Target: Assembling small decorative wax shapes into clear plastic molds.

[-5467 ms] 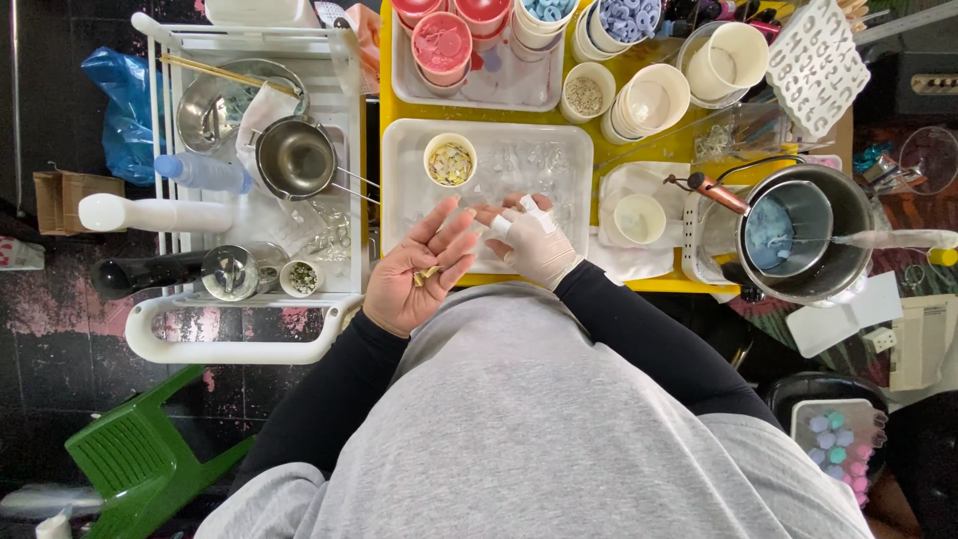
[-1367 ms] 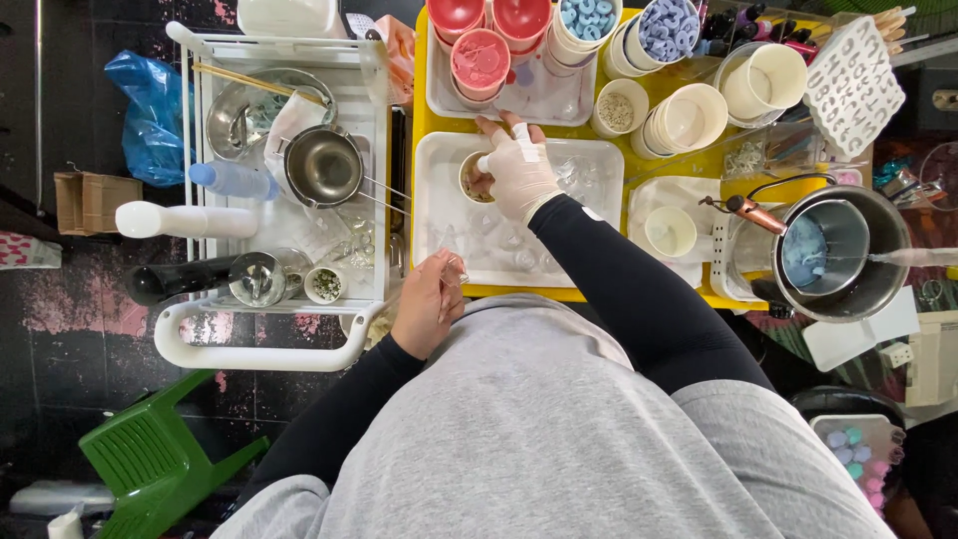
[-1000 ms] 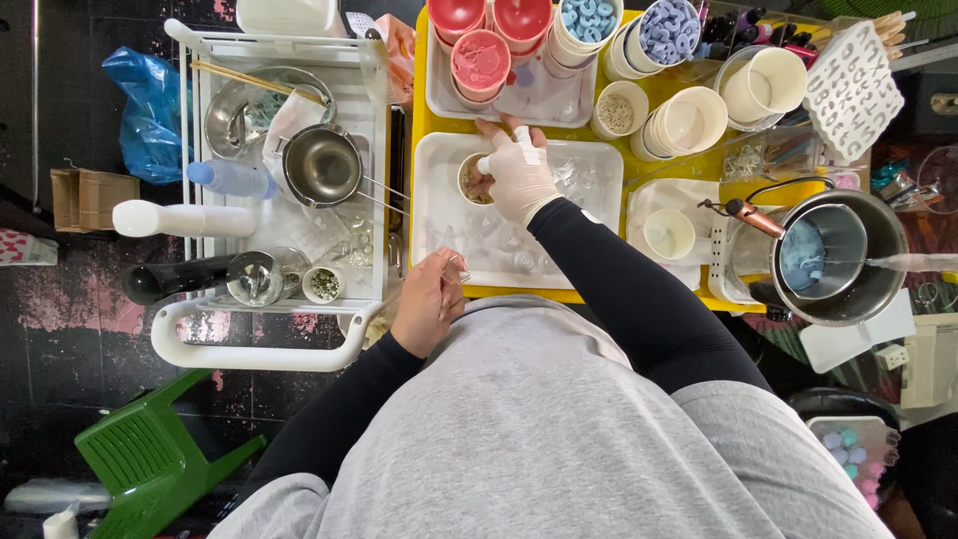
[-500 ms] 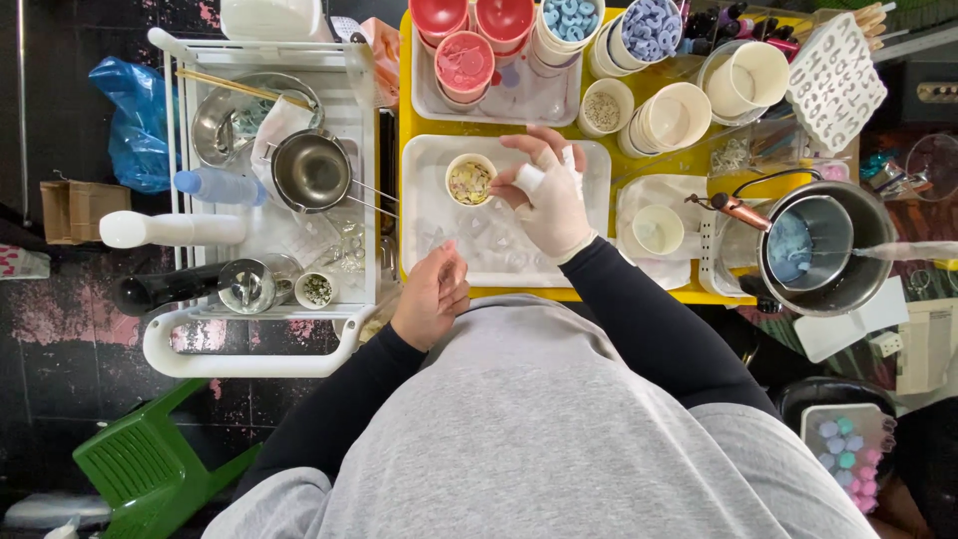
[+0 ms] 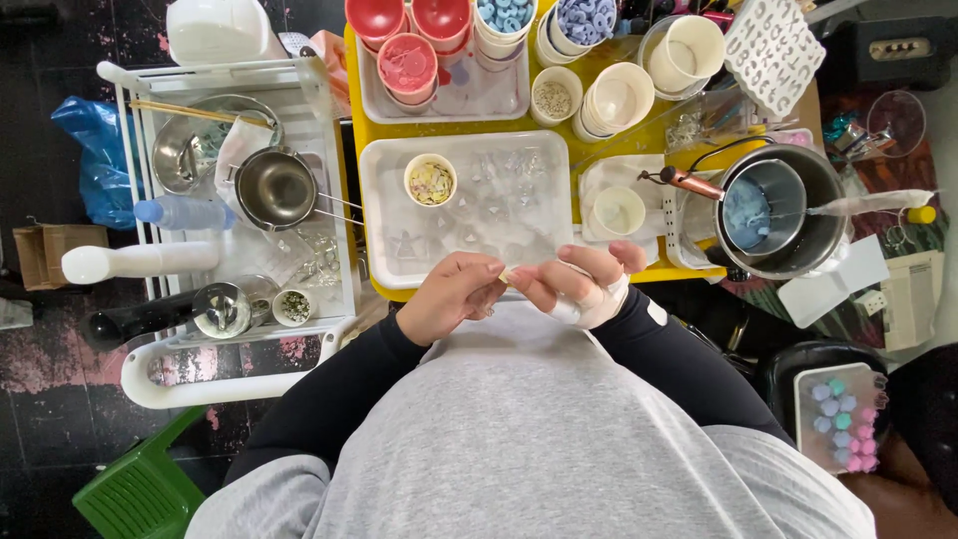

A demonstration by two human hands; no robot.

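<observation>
My left hand (image 5: 454,294) and my right hand (image 5: 579,281) meet at the near edge of the yellow table (image 5: 639,140), fingertips touching around a tiny pale bit (image 5: 507,275) pinched between them. My right hand has white tape on its fingers. Just beyond the hands lies a white tray (image 5: 379,215) holding clear moulds (image 5: 494,205) and a small cup of mixed dried petals (image 5: 431,182).
A white cart on the left (image 5: 150,374) carries a steel bowl (image 5: 274,188), a bottle (image 5: 185,213) and jars. Behind the tray stand pink cups (image 5: 407,65), cups of blue pieces (image 5: 504,15) and stacked white cups (image 5: 619,100). A pot with blue wax (image 5: 773,210) sits right. A green stool (image 5: 135,494) is below.
My right hand has drawn back from the petal cup to my body. My left hand rose to meet it, and both now pinch a small bit together.
</observation>
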